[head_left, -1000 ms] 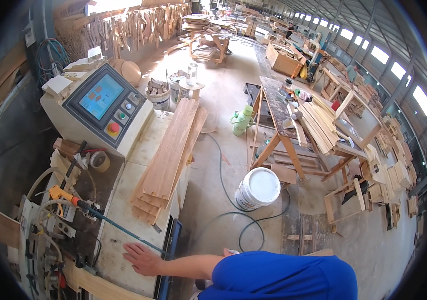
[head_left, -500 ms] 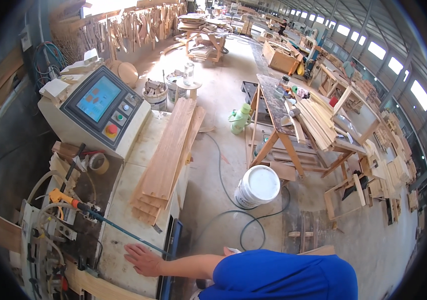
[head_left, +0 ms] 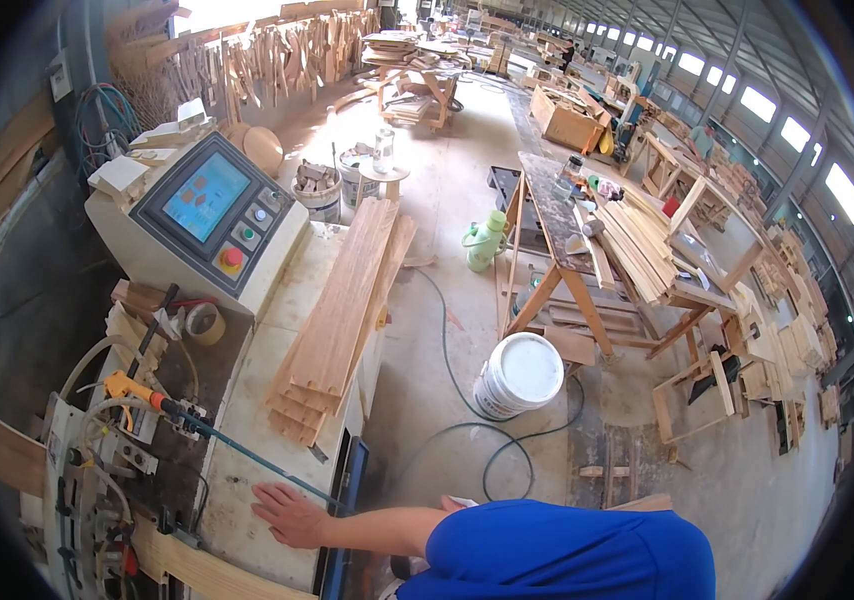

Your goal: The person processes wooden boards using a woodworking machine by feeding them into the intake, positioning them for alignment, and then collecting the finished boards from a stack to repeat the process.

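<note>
My left hand lies flat, fingers spread, on the pale top of the machine. Its forearm reaches left from a blue garment at the lower edge. Close beyond the hand, a teal hose runs across the machine top to an orange air gun. Past it lies a stack of reddish-brown wooden boards on the same top. Just over the blue cloth shows a bit of my right hand, closed against a small white thing; the rest is hidden.
A control panel with a lit screen and a red button stands at left. A lidded white bucket and a looped dark hose are on the floor. To the right, a trestle table stands beside stacked timber strips and a green flask.
The whole view has shifted slightly, with the surroundings sitting a little further right. My left hand keeps its place on the machine top.
</note>
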Motion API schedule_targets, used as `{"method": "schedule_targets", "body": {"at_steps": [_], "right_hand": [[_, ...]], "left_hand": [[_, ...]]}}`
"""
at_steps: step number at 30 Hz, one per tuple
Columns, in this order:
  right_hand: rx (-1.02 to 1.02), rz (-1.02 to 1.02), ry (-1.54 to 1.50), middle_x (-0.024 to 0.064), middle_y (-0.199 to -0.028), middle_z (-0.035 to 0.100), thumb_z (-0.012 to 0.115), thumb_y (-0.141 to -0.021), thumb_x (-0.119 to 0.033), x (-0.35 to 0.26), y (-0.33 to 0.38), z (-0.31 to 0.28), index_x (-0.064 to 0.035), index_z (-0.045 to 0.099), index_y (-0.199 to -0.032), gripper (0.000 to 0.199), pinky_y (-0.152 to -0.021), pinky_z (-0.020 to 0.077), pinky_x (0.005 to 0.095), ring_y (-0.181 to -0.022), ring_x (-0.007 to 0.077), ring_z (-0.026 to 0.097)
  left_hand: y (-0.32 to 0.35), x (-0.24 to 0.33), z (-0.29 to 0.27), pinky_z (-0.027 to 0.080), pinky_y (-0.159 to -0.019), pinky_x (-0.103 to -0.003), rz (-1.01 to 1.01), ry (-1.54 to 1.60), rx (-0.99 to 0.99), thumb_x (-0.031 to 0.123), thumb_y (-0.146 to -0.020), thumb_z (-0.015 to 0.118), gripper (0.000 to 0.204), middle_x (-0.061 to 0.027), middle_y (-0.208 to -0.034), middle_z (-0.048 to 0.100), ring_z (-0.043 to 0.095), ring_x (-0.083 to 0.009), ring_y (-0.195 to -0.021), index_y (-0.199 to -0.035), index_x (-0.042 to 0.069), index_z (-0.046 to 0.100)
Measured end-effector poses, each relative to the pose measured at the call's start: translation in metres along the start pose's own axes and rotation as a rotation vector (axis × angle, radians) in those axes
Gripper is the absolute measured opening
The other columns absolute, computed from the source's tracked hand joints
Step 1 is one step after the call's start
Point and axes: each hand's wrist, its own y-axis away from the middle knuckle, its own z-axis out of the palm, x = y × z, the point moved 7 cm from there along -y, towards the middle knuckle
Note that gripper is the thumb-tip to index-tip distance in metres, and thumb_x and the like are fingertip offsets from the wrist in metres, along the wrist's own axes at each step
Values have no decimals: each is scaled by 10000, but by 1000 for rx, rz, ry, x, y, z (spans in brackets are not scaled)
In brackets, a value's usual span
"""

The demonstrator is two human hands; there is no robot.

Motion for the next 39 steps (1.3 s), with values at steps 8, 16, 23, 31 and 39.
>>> {"method": "schedule_targets", "body": {"at_steps": [8, 16, 23, 31, 39], "right_hand": [[61, -11, -6, 231, -1486, 366, 573, -874, -281, 0, 3, 3, 0, 510, -1315, 527, -1157, 234, 470, -1409, 352, 302], [10, 1, -10, 231, -1485, 358, 555, -885, -264, -2, 0, 1, -2, 506, -1315, 506, -1157, 219, 482, -1409, 373, 283], [27, 7, 4, 224, -1481, 372, 571, -870, -272, -2, 1, 1, -7, 515, -1302, 511, -1155, 235, 467, -1403, 352, 308], [67, 7, -12, 222, -1489, 363, 571, -872, -270, 2, 4, 4, -12, 513, -1309, 512, -1158, 230, 472, -1408, 356, 298], [30, 9, -25, 233, -1497, 345, 565, -877, -261, 2, 1, 6, -1, 512, -1316, 513, -1163, 221, 481, -1420, 369, 276]], "left_hand": [[-1, 1, -38, 530, -668, -377, -27, 76, 30, 218, -893, 562, 254, -56, -877, 702, 660, -238, -820, -1066, 57, 655], [-5, 2, -54, 543, -661, -375, -43, 58, -51, 197, -889, 572, 232, -63, -875, 702, 676, -248, -829, -1056, 58, 656], [-1, 1, -18, 541, -662, -378, -16, 26, -57, 186, -900, 570, 181, -58, -904, 699, 673, -237, -831, -999, 85, 683], [-3, 3, -40, 541, -681, -382, -104, 57, -118, 183, -904, 564, 177, -61, -963, 690, 662, -247, -870, -1006, 110, 689], [-5, 1, -34, 538, -659, -390, -94, 38, 8, 199, -893, 574, 170, -47, -883, 695, 668, -237, -841, -986, 110, 685]]}}
